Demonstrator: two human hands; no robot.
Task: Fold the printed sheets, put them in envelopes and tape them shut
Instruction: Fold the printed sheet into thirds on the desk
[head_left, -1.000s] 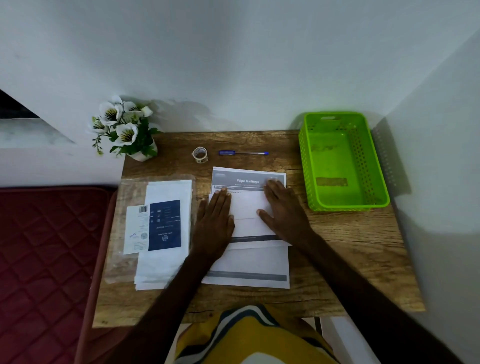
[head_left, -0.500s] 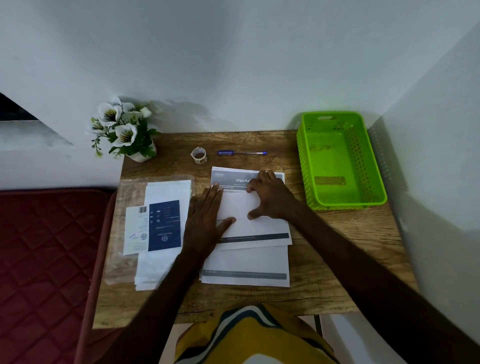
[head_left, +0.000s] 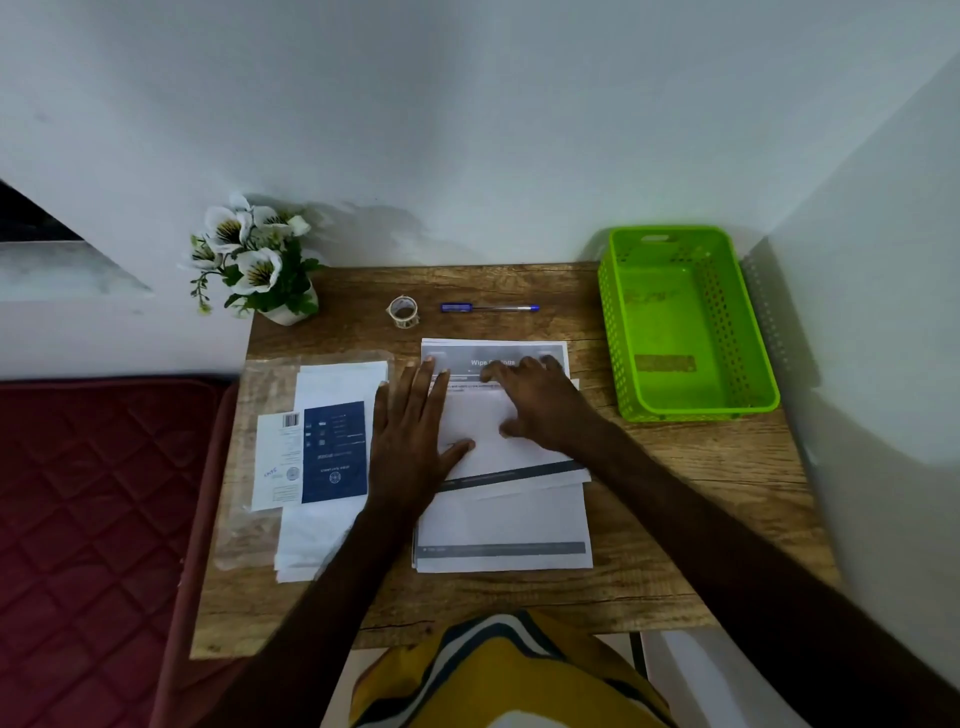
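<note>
Your left hand (head_left: 410, 441) is lying flat, fingers straight and thumb spread, pressing on the left edge of the folded white printed sheet (head_left: 493, 431) in the middle of the wooden surface (head_left: 701, 519). Your right hand (head_left: 540, 405) is on the same sheet with fingers bent, fingertips pushing down near its far edge and thumb on the paper, not gripping anything as far as I can see.

The folded sheet sits on top of the stack of white printed sheets (head_left: 504, 535), which pokes out toward you with a grey bar along the bottom. The grey header at the far end reads "Wipe" and then something your fingers cover, so I can't tell the rest.

Left of your left hand there's the pile of white envelopes (head_left: 332, 384) partly in a clear plastic wrapper (head_left: 260, 395), with a dark blue and white label card (head_left: 332, 452) on top. It has a barcode and some blue handwriting, too small to read.

At the back of the surface: the small roll of clear tape (head_left: 403, 312) standing on edge, a blue pen (head_left: 488, 308) just beside it, a white pot of white artificial flowers (head_left: 254, 260) in the left corner, and a bright green perforated plastic basket (head_left: 748, 322) on the right. A dark red quilted mattress (head_left: 93, 519) is off to the left.
</note>
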